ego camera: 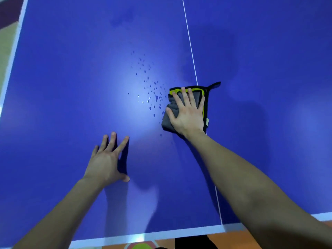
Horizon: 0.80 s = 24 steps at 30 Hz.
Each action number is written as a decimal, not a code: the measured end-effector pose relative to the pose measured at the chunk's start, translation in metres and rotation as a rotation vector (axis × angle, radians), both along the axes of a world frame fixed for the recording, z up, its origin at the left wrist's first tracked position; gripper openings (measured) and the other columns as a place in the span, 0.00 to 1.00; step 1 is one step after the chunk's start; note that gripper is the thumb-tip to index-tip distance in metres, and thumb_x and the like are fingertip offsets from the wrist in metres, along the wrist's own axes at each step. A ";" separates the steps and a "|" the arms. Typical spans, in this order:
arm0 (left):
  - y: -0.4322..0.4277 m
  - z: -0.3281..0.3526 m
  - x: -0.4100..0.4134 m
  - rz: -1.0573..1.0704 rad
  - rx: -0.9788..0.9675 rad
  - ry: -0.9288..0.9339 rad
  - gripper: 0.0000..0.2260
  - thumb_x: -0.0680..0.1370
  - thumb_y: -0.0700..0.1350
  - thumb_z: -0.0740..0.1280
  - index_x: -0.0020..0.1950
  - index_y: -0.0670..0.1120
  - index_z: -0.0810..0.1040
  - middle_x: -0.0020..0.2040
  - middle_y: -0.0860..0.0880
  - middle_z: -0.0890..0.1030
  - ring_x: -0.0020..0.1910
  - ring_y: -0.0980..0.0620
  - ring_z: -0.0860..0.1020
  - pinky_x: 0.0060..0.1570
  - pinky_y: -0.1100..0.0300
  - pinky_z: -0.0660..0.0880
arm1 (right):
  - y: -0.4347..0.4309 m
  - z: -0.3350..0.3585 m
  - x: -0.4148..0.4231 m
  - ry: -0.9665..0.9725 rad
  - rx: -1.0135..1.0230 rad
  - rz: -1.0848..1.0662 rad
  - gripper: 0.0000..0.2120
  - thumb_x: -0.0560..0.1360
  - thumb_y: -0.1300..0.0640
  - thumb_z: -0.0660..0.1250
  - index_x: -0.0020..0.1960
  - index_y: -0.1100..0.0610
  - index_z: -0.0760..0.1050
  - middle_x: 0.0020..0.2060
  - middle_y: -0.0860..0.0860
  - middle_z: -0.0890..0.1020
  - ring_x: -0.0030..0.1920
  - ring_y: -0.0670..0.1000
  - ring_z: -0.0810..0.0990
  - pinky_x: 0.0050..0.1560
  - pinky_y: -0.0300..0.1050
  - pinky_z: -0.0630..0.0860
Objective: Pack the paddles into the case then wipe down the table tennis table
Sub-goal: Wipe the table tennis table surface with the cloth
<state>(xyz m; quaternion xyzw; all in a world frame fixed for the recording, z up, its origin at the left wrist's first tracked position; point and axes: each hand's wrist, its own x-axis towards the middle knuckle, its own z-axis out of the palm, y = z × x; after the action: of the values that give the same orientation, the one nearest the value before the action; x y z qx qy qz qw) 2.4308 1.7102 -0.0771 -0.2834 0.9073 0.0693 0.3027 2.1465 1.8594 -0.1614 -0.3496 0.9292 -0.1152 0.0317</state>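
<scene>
Your right grip (186,114) lies flat, fingers straight, pressing the folded cloth (168,123) onto the blue bench (71,87) at the white centre line (190,45). Your left grip (106,162) is spread wide, holds nothing and is braced on the surface. Droplets (152,92) sit just beside the cloth. No paddles or case show. With too light a press the cloth may only smear the water, and the folds could bunch under your palm.

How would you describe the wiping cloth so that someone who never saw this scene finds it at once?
On the blue table, follow the white centre line toward the near edge. The cloth lies on it, under the right hand: folded, grey, yellow-green trim, black loop.
</scene>
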 end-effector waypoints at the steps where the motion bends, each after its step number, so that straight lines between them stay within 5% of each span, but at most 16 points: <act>1: 0.000 -0.002 0.001 -0.007 0.006 0.010 0.71 0.60 0.74 0.79 0.83 0.64 0.28 0.87 0.48 0.33 0.86 0.41 0.37 0.84 0.42 0.52 | -0.005 0.002 -0.003 0.004 0.008 -0.012 0.34 0.84 0.30 0.52 0.87 0.41 0.59 0.89 0.49 0.55 0.89 0.53 0.47 0.84 0.74 0.43; 7: 0.004 0.001 0.002 -0.083 -0.014 0.059 0.71 0.61 0.76 0.77 0.78 0.63 0.21 0.87 0.47 0.34 0.87 0.40 0.39 0.83 0.44 0.56 | -0.002 0.010 -0.001 0.008 0.024 -0.010 0.34 0.85 0.30 0.51 0.87 0.42 0.58 0.89 0.49 0.54 0.89 0.53 0.47 0.84 0.73 0.44; 12: 0.002 0.005 0.003 -0.158 -0.062 0.048 0.71 0.58 0.82 0.73 0.84 0.60 0.29 0.88 0.44 0.41 0.87 0.38 0.45 0.77 0.45 0.67 | 0.087 0.008 0.048 0.026 0.038 -0.051 0.33 0.86 0.30 0.52 0.87 0.42 0.60 0.89 0.47 0.53 0.89 0.50 0.46 0.84 0.71 0.46; 15: -0.003 0.009 0.005 -0.215 -0.078 0.064 0.71 0.56 0.85 0.69 0.85 0.60 0.32 0.88 0.45 0.44 0.86 0.39 0.48 0.65 0.48 0.76 | 0.175 0.012 0.092 0.018 0.076 -0.186 0.35 0.85 0.28 0.49 0.87 0.42 0.60 0.89 0.44 0.51 0.88 0.48 0.44 0.85 0.71 0.45; 17: -0.011 0.015 0.014 -0.269 -0.031 0.084 0.69 0.57 0.84 0.70 0.85 0.61 0.35 0.87 0.47 0.43 0.86 0.41 0.48 0.66 0.46 0.75 | 0.201 0.014 0.130 -0.019 0.080 -0.401 0.35 0.85 0.27 0.48 0.87 0.42 0.59 0.89 0.44 0.51 0.88 0.48 0.44 0.85 0.71 0.45; 21: -0.044 0.025 0.065 -0.379 0.073 0.098 0.64 0.64 0.71 0.80 0.87 0.61 0.41 0.88 0.51 0.44 0.87 0.48 0.46 0.76 0.47 0.68 | 0.128 0.018 0.243 0.011 0.007 -0.709 0.34 0.85 0.30 0.53 0.86 0.44 0.62 0.88 0.49 0.55 0.89 0.53 0.47 0.83 0.74 0.46; 24: -0.066 0.028 0.118 -0.435 -0.008 0.081 0.67 0.63 0.69 0.82 0.87 0.60 0.39 0.88 0.48 0.42 0.87 0.47 0.44 0.79 0.48 0.63 | 0.021 0.019 0.366 -0.002 -0.047 -0.397 0.33 0.85 0.32 0.55 0.86 0.44 0.63 0.89 0.50 0.54 0.89 0.55 0.47 0.83 0.75 0.45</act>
<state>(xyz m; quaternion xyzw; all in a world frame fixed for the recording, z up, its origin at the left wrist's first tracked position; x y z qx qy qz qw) 2.5487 1.6438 -0.0487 -0.0791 0.9588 0.0103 0.2726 2.5125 1.8800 -0.1425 -0.1600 0.9770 -0.1413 0.0012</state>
